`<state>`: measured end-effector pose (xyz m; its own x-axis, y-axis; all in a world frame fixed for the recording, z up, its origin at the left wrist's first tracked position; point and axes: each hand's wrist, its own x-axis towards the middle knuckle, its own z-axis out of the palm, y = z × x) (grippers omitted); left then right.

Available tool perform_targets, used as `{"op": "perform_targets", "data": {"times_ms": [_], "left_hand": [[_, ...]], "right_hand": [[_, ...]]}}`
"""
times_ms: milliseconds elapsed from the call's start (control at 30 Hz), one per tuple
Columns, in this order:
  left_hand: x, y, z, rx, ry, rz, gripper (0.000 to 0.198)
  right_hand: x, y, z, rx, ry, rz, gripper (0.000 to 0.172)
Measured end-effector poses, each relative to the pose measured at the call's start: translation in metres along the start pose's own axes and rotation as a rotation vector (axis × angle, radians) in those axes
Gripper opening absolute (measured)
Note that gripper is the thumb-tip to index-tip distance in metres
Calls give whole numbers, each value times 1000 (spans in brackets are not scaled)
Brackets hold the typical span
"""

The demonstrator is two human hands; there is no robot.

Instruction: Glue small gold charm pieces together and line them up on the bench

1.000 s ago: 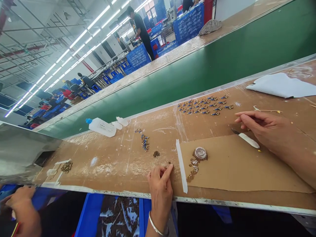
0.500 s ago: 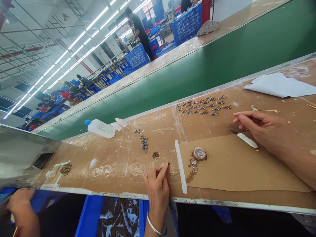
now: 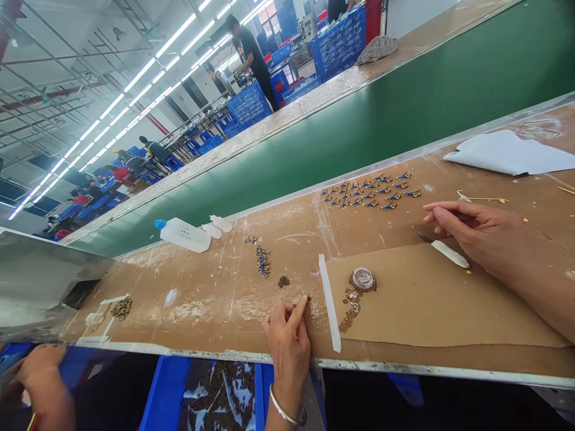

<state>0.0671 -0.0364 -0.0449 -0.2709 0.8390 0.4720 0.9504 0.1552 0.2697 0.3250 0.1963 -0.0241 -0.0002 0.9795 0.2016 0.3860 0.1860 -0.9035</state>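
My left hand point(image 3: 287, 338), with a silver bangle at the wrist, rests near the table's front edge. Its index finger points forward and the others are curled; whatever lies under the fingertip is hidden. Just beyond it lies a small pile of dark round pieces point(image 3: 283, 281), with a cluster of blue-and-gold small parts point(image 3: 262, 261) farther left. Over the right of the table hovers my right hand point(image 3: 476, 230), thumb and forefinger drawn together; anything between them is too small to make out. Beneath it is a white-handled knife point(image 3: 450, 254). Rows of blue-and-gold parts point(image 3: 371, 193) lie to its left.
A cardboard sheet point(image 3: 431, 305), taped at its left edge, carries a round glue-smeared lid point(image 3: 363, 279). A white bottle point(image 3: 185, 234) lies at the back left and a white cloth point(image 3: 507, 154) at the right. Another person's hand point(image 3: 42, 365) is at lower left, near a blue bin point(image 3: 164, 389).
A small dark piece showing at my left fingertip is now out of sight beneath it. My right hand has barely moved.
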Motion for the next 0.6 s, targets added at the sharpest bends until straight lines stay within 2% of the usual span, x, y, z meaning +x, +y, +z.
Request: {"op": "perform_targets", "data": {"times_ms": [200, 300, 400, 467, 600], "left_hand": [[-1, -2, -5, -176, -21, -171, 33], [4, -11, -11, -254, 45, -282, 29], [19, -33, -19, -260, 102, -407, 27], [33, -53, -23, -227, 96, -467, 27], [69, -91, -27, -130, 63, -482, 23]], "right_hand": [[0, -2, 0, 36, 2, 17, 33], [0, -4, 0, 43, 1, 19, 33], [0, -6, 0, 43, 1, 18, 34], [0, -8, -1, 38, 5, 33, 35], [-1, -15, -3, 43, -30, 68, 37]]}}
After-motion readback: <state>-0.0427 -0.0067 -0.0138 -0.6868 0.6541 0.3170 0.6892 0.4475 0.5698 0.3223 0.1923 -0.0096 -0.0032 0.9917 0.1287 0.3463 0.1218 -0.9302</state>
